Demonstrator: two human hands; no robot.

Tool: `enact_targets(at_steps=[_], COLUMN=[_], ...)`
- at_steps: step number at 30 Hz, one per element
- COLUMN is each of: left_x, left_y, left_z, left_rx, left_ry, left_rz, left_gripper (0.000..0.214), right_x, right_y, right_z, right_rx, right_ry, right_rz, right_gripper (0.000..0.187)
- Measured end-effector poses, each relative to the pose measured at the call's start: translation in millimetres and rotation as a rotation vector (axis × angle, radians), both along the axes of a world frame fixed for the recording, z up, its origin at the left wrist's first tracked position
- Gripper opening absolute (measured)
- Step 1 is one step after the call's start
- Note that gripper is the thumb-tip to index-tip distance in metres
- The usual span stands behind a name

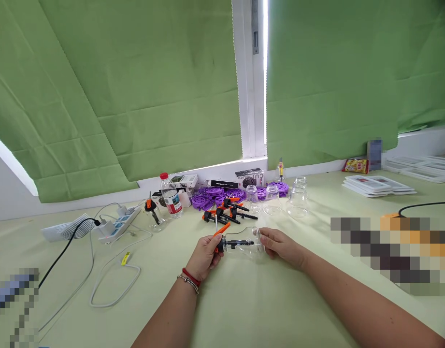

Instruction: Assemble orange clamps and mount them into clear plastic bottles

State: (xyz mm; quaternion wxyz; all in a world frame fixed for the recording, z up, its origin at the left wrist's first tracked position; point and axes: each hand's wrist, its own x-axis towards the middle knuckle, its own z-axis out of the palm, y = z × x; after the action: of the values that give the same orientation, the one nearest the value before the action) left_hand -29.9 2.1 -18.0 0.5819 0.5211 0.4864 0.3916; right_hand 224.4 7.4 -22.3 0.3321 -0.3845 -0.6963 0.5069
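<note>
A clear plastic bottle (248, 243) lies on its side between both hands, just above the pale green table (244, 299). My right hand (283, 246) is closed round its base end. My left hand (205, 256), with a red band and a bracelet at the wrist, pinches the orange-and-black pump head (222, 237) at the bottle's neck; its black tube reaches inside the bottle. More orange-and-black pump heads (225, 212) lie in a loose pile just beyond the hands. Several empty clear bottles (297, 199) stand behind to the right.
Purple round plastic parts (222, 195) lie near the window sill, beside a water bottle with a red cap (170, 195) and small boxes (249, 178). A power strip (117, 224) with black and white cables lies at left. White trays (376, 184) are stacked at far right. Green blinds hang behind.
</note>
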Motion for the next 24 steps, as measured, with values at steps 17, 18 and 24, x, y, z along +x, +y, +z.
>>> enact_targets(at_steps=[17, 18, 24], left_x=[-0.7, -0.8, -0.3], left_y=[2.9, 2.7, 1.0], left_z=[-3.8, -3.6, -0.6], left_rx=[0.022, 0.021, 0.014], left_ry=[-0.036, -0.029, -0.015], left_rz=[0.002, 0.003, -0.018], left_gripper=[0.04, 0.041, 0.043], right_x=[-2.1, -2.4, -1.1], right_y=[-0.4, -0.8, 0.7], right_z=[-7.3, -6.2, -4.8], right_rx=[0.16, 0.148, 0.075], right_ry=[0.052, 0.053, 0.069], right_rz=[-0.011, -0.014, -0.005], right_gripper=[0.076, 0.075, 0.069])
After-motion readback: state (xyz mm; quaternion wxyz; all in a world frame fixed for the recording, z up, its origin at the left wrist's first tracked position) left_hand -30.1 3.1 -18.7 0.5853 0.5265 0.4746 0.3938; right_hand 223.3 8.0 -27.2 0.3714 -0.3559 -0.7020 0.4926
